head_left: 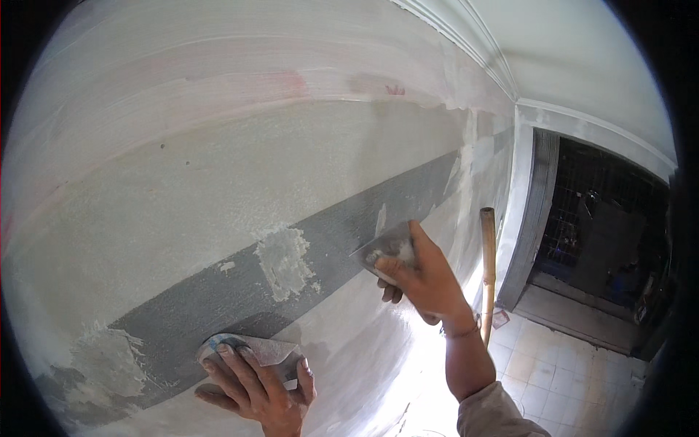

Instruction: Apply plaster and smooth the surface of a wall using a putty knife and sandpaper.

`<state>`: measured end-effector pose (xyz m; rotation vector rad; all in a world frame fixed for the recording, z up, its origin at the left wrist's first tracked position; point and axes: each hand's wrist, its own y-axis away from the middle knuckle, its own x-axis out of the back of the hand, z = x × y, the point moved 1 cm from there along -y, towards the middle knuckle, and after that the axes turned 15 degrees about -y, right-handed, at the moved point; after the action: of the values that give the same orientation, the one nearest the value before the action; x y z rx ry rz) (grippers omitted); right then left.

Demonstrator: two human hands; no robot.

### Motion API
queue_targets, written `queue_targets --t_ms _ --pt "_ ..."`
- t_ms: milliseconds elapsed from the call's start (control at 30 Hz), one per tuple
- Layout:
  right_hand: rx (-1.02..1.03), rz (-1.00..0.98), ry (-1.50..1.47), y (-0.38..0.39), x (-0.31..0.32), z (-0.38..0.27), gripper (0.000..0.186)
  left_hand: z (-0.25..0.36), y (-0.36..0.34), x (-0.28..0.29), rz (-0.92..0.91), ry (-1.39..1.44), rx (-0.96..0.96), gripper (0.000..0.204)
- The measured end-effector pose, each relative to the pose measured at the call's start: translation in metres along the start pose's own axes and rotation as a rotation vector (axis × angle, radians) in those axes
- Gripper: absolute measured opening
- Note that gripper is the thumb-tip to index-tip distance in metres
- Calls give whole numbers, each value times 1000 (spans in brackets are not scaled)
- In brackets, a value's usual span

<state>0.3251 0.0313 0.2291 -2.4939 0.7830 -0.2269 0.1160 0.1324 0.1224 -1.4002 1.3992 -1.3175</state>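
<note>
My right hand (426, 280) grips a flat, grey, roughly square scraper (394, 245) smeared with pale filler. The scraper's left edge is close to the dark grey band (342, 222) that runs slantwise across the wall; whether it touches is hard to tell. Lower left, my left hand (255, 390) has its fingers bent over a flat, pale grey piece (273, 351) with blue marks at one corner, its exact kind unclear. That piece casts a shadow on the wall. Between the hands, a rough patch of light filler (284, 264) covers part of the band.
A larger filler patch (109, 364) lies at the lower left of the wall. A bamboo pole (488, 269) leans upright right of my right arm. Beyond it are a dark doorway (597, 233) and a tiled floor (539, 371). Bright light glares along the wall's foot.
</note>
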Motion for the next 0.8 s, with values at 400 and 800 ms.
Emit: queue_targets --t_ms 400,800 --pt "523 -9 436 -8 11 -11 52 -1 7 -4 -56 37 46 71" --pt "602 441 554 14 -26 47 65 0 1 2 54 46 34 70"
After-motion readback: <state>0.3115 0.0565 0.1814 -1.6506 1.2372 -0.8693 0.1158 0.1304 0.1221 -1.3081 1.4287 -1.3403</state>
